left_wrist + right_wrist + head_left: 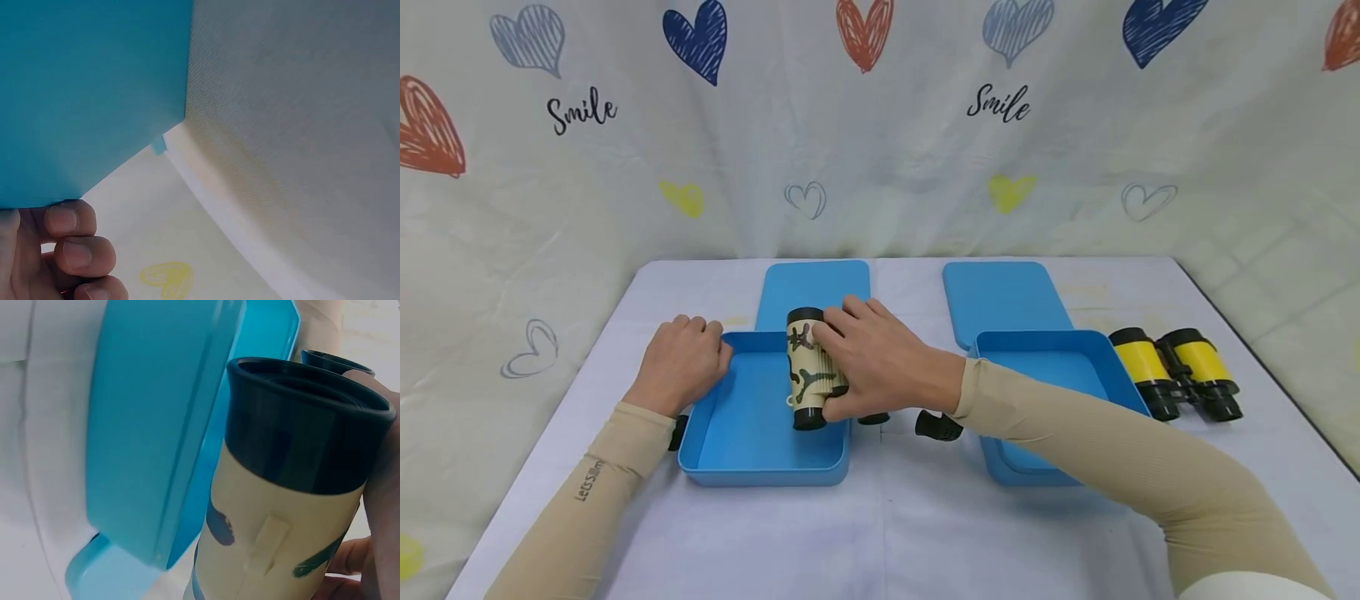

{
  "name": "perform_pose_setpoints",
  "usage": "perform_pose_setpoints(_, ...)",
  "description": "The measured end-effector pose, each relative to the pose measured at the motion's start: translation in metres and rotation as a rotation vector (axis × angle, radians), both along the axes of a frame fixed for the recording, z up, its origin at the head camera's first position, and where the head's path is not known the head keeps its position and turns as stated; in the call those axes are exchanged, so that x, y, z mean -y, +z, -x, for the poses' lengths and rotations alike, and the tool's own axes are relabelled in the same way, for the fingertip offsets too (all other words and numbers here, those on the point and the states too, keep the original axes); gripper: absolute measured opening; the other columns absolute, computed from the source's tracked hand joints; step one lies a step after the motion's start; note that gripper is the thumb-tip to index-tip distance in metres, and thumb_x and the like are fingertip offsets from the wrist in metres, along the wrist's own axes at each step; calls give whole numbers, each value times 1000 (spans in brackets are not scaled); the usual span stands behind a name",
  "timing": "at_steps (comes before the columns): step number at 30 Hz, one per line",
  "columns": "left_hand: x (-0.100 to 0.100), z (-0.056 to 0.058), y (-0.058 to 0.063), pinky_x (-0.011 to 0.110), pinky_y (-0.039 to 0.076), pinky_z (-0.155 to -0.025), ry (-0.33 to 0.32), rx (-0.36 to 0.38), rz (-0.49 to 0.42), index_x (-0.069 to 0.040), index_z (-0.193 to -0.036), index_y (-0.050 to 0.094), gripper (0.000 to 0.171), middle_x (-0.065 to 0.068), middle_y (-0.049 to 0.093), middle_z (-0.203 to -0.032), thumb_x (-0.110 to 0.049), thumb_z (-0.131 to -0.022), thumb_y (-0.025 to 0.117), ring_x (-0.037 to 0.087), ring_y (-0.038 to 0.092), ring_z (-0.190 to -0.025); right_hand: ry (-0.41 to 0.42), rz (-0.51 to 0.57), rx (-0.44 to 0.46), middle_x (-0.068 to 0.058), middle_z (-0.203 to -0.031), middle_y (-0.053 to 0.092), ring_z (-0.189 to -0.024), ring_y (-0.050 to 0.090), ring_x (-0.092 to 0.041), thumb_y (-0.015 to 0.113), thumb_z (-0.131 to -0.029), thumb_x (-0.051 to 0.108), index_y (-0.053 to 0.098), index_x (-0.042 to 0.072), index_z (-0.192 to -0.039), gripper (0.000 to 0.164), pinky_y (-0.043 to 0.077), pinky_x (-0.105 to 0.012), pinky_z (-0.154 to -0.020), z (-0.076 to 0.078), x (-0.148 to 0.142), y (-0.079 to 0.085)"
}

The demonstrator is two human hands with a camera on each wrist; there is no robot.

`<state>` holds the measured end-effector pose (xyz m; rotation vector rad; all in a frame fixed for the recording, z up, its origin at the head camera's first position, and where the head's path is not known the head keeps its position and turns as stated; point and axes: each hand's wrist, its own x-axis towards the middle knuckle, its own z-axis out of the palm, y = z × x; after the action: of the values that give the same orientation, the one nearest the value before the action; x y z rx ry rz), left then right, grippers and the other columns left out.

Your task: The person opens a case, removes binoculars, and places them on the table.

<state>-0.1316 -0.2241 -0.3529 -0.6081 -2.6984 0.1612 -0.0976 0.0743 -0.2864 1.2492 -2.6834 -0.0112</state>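
Note:
My right hand (883, 358) grips a pair of camouflage binoculars (807, 358) with black ends, its fingers wrapped over them. They hang above the right part of the left blue box (763, 477), and one barrel is mostly hidden under the hand. The right wrist view shows a black-rimmed barrel (281, 519) up close, beside the box wall (150, 431). At the box's left rim, my left hand (679, 364) holds the edge. Its curled fingers (81, 255) show against the blue wall (94, 94) in the left wrist view.
A second blue box (1063, 358) stands to the right, partly behind my right forearm. Blue lids lie behind the boxes, one at left (812, 287) and one at right (1007, 300). Yellow-and-black binoculars (1137, 362) rest right of the second box. A heart-printed curtain (910, 150) hangs behind.

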Motion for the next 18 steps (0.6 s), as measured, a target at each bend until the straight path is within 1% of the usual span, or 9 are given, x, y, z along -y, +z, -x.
perform_pose_setpoints(2,1,0,-1,34,42,-50,-12,-25,2,3,-76,63,25,14,55,-61,-14,-94,62,24,48,-56,-10,-1,-7,-2,-107,55,-95,40,-19,72,-78,65,56,14,-123,70,36,-35,-80,1,-4,-1)
perform_pose_setpoints(6,1,0,-3,32,38,-50,-32,-68,-8,2,-75,59,24,13,51,-60,-12,-92,63,24,45,-56,-22,5,-26,-2,-104,54,-93,40,-19,71,-78,62,56,14,-120,66,34,-35,-78,2,-11,-3)
perform_pose_setpoints(8,1,0,-3,32,35,-51,-33,-77,-12,2,-74,57,23,12,49,-60,-12,-92,63,24,43,-57,-25,13,-31,-2,-103,54,-92,39,-19,71,-78,61,56,14,-119,64,34,-35,-78,2,-14,-4)
perform_pose_setpoints(11,1,0,-4,34,36,-54,-18,-69,-13,2,-76,57,23,13,49,-62,-13,-92,62,25,43,-60,-37,24,-33,-2,-102,54,-92,39,-19,71,-77,58,56,14,-118,62,35,-35,-78,2,-20,-4)
perform_pose_setpoints(14,1,0,-4,36,38,-57,7,-38,-5,2,-80,58,23,14,52,-65,-16,-94,61,26,45,-63,-57,31,-27,-2,-102,54,-92,40,-20,71,-77,57,56,13,-117,61,36,-36,-79,1,-25,-5)
perform_pose_setpoints(18,0,1,-3,36,38,-57,14,-16,-1,2,-80,58,24,13,52,-65,-17,-95,60,26,46,-64,-74,31,-17,-3,-102,54,-93,41,-20,71,-78,56,56,13,-116,60,37,-36,-79,1,-32,-6)
